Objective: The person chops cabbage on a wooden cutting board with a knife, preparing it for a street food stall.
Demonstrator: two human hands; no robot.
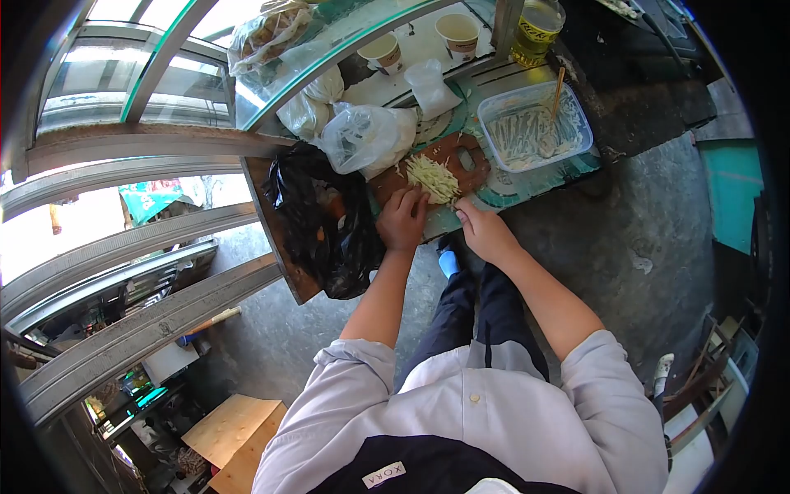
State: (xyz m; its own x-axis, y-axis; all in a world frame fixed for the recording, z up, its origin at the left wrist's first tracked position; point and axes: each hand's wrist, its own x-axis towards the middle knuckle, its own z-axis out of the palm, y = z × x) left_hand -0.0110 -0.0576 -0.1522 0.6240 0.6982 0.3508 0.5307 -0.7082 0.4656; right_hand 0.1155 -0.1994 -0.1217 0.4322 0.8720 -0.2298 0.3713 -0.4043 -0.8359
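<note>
A pile of pale green shredded cabbage (434, 179) lies on a brown wooden cutting board (472, 176) at the table's near edge. My left hand (402, 219) rests over the board's near side, its fingers bent and pressed against the shreds. Just right of the pile, my right hand (487, 232) is closed with the thumb on top; whatever it grips is too small or hidden to name. Beyond the board sits a clear plastic tub (535, 125) smeared with pale batter, a spoon (559, 92) standing in it.
Left of the board lies a black plastic bag (321, 218), with white plastic bags (366, 136) behind it. Two paper cups (457, 38) and a bottle of yellow oil (536, 33) stand at the back. A glass-sided frame (346, 51) overhangs the left side.
</note>
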